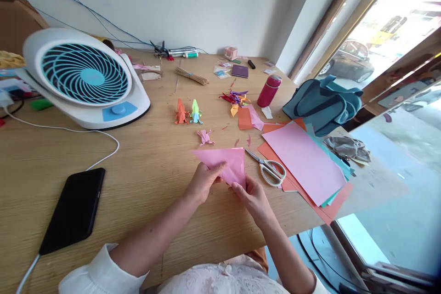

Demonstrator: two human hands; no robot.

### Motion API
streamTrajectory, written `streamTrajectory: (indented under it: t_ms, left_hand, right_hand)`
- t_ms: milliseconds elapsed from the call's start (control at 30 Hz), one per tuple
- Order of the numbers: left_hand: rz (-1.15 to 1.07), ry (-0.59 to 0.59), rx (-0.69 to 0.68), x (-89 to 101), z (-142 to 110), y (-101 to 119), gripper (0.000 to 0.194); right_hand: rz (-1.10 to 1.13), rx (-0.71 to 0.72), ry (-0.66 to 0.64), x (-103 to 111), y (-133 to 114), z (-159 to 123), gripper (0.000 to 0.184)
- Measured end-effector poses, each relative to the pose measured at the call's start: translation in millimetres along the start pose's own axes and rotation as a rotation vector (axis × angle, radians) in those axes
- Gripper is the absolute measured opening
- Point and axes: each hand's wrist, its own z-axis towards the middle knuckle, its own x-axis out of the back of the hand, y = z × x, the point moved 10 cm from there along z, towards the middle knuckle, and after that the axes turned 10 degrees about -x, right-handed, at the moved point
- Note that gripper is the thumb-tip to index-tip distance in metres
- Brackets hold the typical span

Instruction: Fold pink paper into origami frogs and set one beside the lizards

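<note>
Between my two hands is a pink sheet of paper (230, 160), folded into a triangle with one corner pointing down toward me. My left hand (206, 179) grips its left side, thumb lying on top. At the lower right corner, my right hand (251, 196) pinches the paper between thumb and fingers. White-handled scissors (270, 171) lie just right of the paper, blades toward it. Beyond the paper sits a small pink origami figure (206, 137). Farther back stand an orange origami figure (181, 112) and a green and blue one (195, 112).
At right, a stack of coloured paper (303, 161) lies near a teal bag (320, 103) and a red bottle (269, 91). Colourful paper scraps (237, 97) lie mid-table. At left are a white fan (93, 78) and a black phone (74, 209) on a cable.
</note>
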Motion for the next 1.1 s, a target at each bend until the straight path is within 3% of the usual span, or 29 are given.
streamTrajectory:
  t_ms: [100, 267, 467, 600, 733, 800, 900, 967, 1033, 1100]
  left_hand:
    - [-0.036, -0.055, 0.032, -3.1, -6.4, -10.6, 0.052]
    - [-0.043, -0.136, -0.04, 11.4, 4.1, 5.0, 0.047]
    - [0.168, -0.39, 0.015, 20.0, 7.9, 1.7, 0.038]
    - [0.327, -0.513, -0.029, 19.6, 5.1, 3.5, 0.037]
    - [0.487, -0.568, -0.139, 3.3, -3.8, 14.8, 0.045]
    - [0.578, -0.58, -0.236, -8.5, -10.0, 25.8, 0.04]
    - [0.719, -0.551, -0.508, -24.2, -20.2, 54.3, 0.013]
    - [0.786, -0.565, -0.682, -33.0, -29.9, 67.7, 0.01]
    - [0.815, -0.602, -0.768, -36.7, -37.6, 68.9, 0.014]
    - [0.824, -0.651, -0.763, -35.4, -42.1, 59.0, 0.019]
  right_hand:
    - [-0.004, -0.033, 0.079, 19.6, 16.3, -5.5, 0.041]
    - [-0.095, -0.002, 0.119, 41.4, 21.7, -20.7, 0.044]
    - [-0.193, 0.031, 0.097, 45.7, 20.4, -31.6, 0.058]
    - [-0.331, 0.075, 0.087, 44.4, 13.4, -34.3, 0.054]
    - [-0.479, 0.154, 0.096, 39.6, 5.6, -36.0, 0.051]
    - [-0.516, 0.191, 0.111, 38.0, 3.4, -36.1, 0.049]
    - [-0.542, 0.298, 0.168, 38.9, -4.8, -38.2, 0.045]
    - [-0.55, 0.379, 0.203, 40.1, -11.0, -41.4, 0.042]
    - [-0.575, 0.412, 0.217, 40.4, -13.0, -43.8, 0.039]
    - [-0.63, 0.404, 0.201, 38.2, -11.6, -45.6, 0.039]
